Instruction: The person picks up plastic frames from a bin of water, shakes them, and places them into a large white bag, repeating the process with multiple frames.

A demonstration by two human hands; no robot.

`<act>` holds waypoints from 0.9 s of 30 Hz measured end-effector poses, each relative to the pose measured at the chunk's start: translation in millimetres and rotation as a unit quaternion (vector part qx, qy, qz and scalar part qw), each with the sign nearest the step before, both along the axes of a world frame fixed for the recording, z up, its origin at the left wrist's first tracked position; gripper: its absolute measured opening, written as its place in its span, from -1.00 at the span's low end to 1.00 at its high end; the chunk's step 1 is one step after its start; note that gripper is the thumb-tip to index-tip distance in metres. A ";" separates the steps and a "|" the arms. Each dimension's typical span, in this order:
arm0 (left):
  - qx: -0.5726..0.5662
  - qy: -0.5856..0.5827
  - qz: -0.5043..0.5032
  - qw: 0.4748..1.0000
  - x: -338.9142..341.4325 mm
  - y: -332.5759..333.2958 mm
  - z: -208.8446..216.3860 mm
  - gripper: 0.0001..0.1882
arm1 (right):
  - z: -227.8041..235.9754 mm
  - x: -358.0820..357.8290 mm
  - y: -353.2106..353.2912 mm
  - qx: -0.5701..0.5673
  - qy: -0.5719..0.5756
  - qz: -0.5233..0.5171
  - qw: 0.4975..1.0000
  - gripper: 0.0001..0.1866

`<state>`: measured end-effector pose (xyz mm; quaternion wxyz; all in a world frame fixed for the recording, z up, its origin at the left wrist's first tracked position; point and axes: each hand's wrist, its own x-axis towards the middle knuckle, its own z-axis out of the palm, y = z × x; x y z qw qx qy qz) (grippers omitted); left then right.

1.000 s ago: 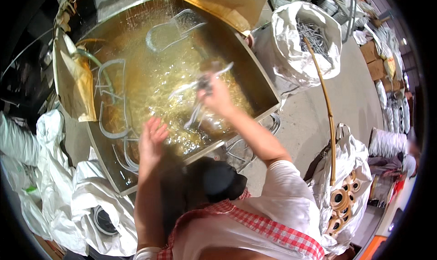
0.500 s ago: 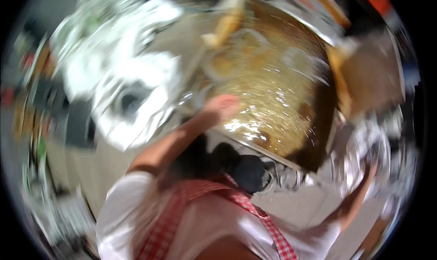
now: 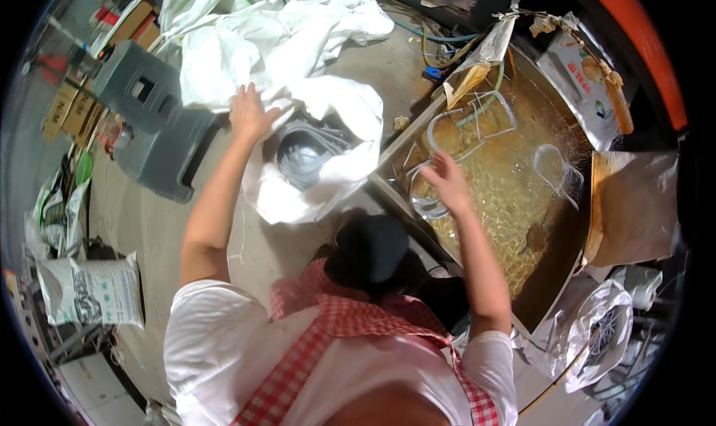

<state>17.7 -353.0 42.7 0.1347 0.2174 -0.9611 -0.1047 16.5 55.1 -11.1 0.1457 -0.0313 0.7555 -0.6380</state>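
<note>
My left hand [image 3: 251,115] rests with spread fingers on the rim of a white woven sack [image 3: 350,101]. Inside the sack's mouth lie grey, curved plastic-looking pieces [image 3: 307,154]. Over the near left side of a water-filled tank [image 3: 477,283], my right hand [image 3: 446,181] is held with fingers apart, and nothing shows in its grasp. Right beside it are pale looped pieces [image 3: 426,202] in the water. A bent, hoop-like piece [image 3: 503,120] sits farther back in the tank. Toward the right floats or lies another clear loop [image 3: 550,168]; which one I cannot tell.
A dark grey plastic step-shaped unit [image 3: 153,120] stands left of the sack. Cardboard [image 3: 634,202] leans at the tank's right edge. An open sack of thin grey pieces [image 3: 600,336] stands at lower right. A printed full sack [image 3: 93,292] is at far left.
My left hand has moved from the tank's edge to the sack's rim. My right hand has come from the sack at far right to above the tank. The view has shifted and sharpened.
</note>
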 end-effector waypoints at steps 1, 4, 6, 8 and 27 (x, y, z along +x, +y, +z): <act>-0.054 -0.026 0.016 0.998 -14.5 2.5 2.0 -0.09 | -17.8 -15.8 -27.1 0.085 0.010 -0.014 0.996 -0.02; -0.064 -0.159 0.030 0.985 -37.2 -16.3 -17.4 0.20 | -7.4 -18.6 -127.7 0.057 -0.112 -0.115 0.985 0.14; -0.041 -0.228 0.036 0.972 -50.5 -21.4 -28.5 0.25 | -66.3 -29.9 -157.7 0.106 -0.086 -0.160 0.978 0.09; 0.072 -0.170 0.017 0.983 -51.1 -53.8 -56.2 0.13 | -91.6 -26.0 -177.0 0.200 -0.082 -0.182 0.959 -0.05; 0.278 0.137 -0.045 0.950 -115.9 -38.6 -49.4 -0.66 | 16.0 -87.9 -119.9 -0.037 -0.081 -0.151 0.985 -0.68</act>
